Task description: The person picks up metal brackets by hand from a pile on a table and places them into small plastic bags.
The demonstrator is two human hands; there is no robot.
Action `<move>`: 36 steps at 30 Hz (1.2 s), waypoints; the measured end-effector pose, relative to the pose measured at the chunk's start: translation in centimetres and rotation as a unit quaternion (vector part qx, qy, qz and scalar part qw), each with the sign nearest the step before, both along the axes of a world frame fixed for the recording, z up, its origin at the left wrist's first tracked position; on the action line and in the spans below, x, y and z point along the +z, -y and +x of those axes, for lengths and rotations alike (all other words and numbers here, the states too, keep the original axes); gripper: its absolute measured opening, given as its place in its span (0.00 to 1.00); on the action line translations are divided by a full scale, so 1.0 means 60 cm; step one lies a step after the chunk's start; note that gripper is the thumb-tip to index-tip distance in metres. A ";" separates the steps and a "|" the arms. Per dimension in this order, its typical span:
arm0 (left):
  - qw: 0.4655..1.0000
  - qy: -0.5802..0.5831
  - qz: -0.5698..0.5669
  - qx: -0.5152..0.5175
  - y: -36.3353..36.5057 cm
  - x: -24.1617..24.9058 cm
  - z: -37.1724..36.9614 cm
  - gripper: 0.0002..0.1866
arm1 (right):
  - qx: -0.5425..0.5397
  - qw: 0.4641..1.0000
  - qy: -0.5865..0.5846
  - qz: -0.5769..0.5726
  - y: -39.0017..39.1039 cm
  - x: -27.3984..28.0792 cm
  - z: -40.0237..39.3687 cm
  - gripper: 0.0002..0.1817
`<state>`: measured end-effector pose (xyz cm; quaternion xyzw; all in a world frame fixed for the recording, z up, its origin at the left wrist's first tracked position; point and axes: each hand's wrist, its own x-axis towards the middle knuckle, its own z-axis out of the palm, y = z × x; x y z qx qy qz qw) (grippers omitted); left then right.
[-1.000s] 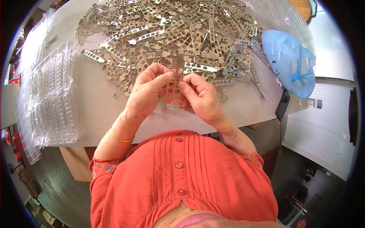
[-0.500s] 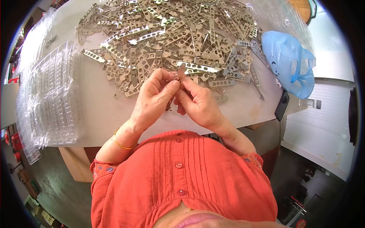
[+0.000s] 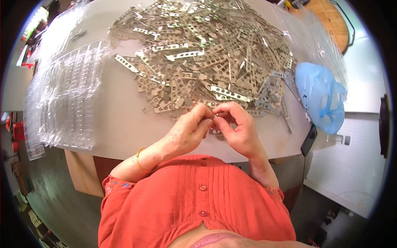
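My left hand (image 3: 188, 130) and my right hand (image 3: 240, 131) meet in front of me with thumbs and fingertips pinched together. Between them is a small perforated metal bracket (image 3: 215, 132), mostly covered by the fingers, with only a holed part showing below. Just beyond my fingertips spreads a big heap of similar metal brackets (image 3: 194, 76), flat strips with rows of round holes.
Stacked clear plastic trays (image 3: 70, 97) lie on the table (image 3: 120, 136) at the left, and more clear plastic (image 3: 318, 39) at the far right. A blue plastic bag (image 3: 318, 97) and a dark phone (image 3: 309, 140) sit near the right edge. Behind is a round wooden stool (image 3: 328, 20).
The view has shifted, so the table's contents sit lower and further right. My fingers have changed their grip, and the bracket's tab that stood above them is hidden now.
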<state>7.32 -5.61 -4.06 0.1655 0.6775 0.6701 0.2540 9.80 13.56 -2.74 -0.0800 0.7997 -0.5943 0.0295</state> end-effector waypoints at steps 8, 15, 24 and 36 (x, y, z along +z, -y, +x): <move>0.989 -0.090 -0.102 -0.051 0.014 -0.006 0.009 0.06 | 0.035 0.998 0.058 0.020 0.002 0.018 0.013 0.10; 0.989 -0.115 -0.085 -0.042 0.019 -0.005 0.012 0.07 | 0.043 0.998 0.033 0.027 0.003 0.024 0.019 0.06; 0.944 -0.306 -0.119 -0.041 0.041 0.005 -0.007 0.10 | -0.019 0.999 0.012 -0.023 -0.015 0.031 0.024 0.06; 0.972 -0.198 -0.127 -0.005 0.035 -0.015 0.005 0.08 | -0.062 0.998 -0.015 -0.006 -0.009 0.008 0.011 0.06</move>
